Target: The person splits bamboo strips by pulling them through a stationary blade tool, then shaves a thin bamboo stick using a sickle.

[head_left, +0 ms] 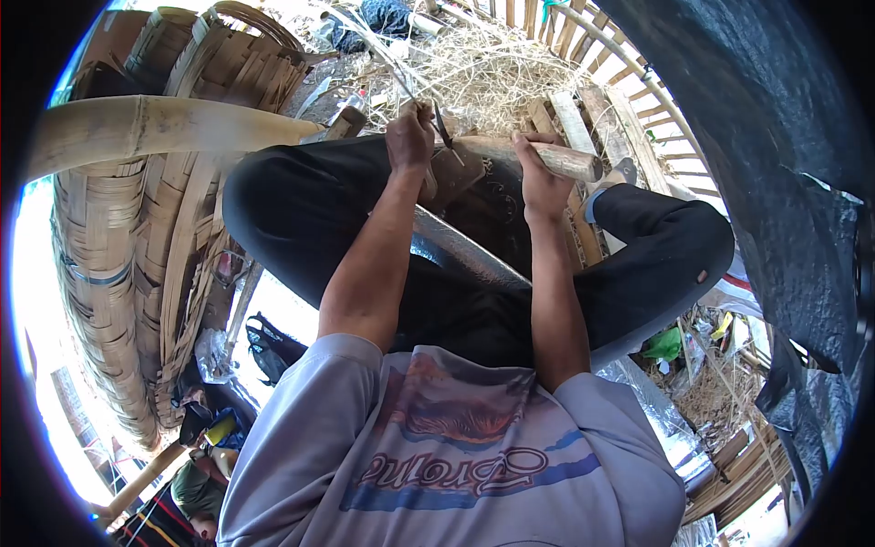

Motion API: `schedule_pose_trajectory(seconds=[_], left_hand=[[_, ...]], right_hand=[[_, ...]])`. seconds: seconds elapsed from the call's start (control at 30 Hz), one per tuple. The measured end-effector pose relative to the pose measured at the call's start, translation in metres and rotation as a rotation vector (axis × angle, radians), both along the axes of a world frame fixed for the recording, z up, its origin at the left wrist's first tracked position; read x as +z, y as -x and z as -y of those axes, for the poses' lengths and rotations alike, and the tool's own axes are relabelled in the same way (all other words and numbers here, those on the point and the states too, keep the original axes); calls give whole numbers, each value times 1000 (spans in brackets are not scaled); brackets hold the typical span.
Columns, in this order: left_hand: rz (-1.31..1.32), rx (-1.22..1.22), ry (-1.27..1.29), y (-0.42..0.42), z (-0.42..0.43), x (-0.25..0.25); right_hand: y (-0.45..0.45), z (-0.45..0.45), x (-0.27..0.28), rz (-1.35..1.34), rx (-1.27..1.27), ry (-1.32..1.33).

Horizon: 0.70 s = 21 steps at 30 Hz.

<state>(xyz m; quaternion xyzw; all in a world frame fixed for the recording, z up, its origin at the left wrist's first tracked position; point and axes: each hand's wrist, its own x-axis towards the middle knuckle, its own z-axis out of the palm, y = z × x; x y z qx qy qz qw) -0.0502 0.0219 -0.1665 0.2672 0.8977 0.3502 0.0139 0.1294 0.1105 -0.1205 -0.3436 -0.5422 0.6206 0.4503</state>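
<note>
Pale wood filled the right hand (pixel 544 182), its fingers wrapped round a thick handle (pixel 574 162) that lay crosswise between the seated person's spread knees. At the handle's inner end stood a dark, narrow blade (pixel 443 128), just beside the left hand (pixel 410 141), which was closed on a thin strip (pixel 398 75) reaching forward, away from the body. That nearness worried me most: if the strip snagged and suddenly gave, the blade could have jumped toward the left fingers, and a loose hold on so stout a handle could have let it twist. Below it was a brown pad (pixel 453 175) beside the left thigh, so a downward slip might have met that, or the dark trousers (pixel 310 196) close by. From where I stood, open room seemed best straight ahead, over the straw (pixel 483 68), though the strip's far end could have caught there. On the left a stout bamboo pole (pixel 191 124) ended near the knee, with woven baskets (pixel 100 310) beyond it, leaving that elbow little swing. To the right, planks (pixel 572 118), a slatted fence (pixel 658 105) and a dark plastic sheet (pixel 766 137) edged the space.
</note>
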Motion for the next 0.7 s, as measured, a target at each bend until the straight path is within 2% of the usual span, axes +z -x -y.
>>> schedule_pose_trajectory(seconds=[0.13,0.17,0.2,0.27,0.3,0.33,0.4,0.47,0.5,0.53,0.6,0.63,0.67,0.7], left_hand=[[-73,-53,-16,-7,-2,2],[-61,-24,88,-7,-3,3],[-66,-28,77,-5,-6,1],[-36,-80,-42,0,-5,-8],[-56,-58,55,-3,-6,-2],[-46,-58,68,-6,-4,0],[-49,-59,40,-8,-6,2],[-61,-50,44,-6,-9,-2],[-24,-56,3,-5,-10,-1],[13,-63,-33,-4,-9,0],[-25,-59,-41,-2,-11,1],[-56,-69,-22,-4,-11,1],[-82,-80,-2,-8,-8,0],[-89,-76,-6,-6,-9,-4]], right_hand=[[1,5,-1,-126,72,-53],[-3,7,-23,-15,89,-194],[-4,5,-23,-20,84,-205],[-5,6,-26,57,37,-53],[-4,4,-16,-142,49,-54],[-1,3,-13,-213,2,37],[-4,3,-5,-3,1,27],[-1,12,-27,-43,126,-22],[-2,14,-30,116,170,-88],[-4,12,-33,111,164,-93],[-3,10,-33,5,108,37],[1,3,-31,-104,83,-56],[-2,0,-28,-166,37,33],[-2,1,-19,-113,17,46]])
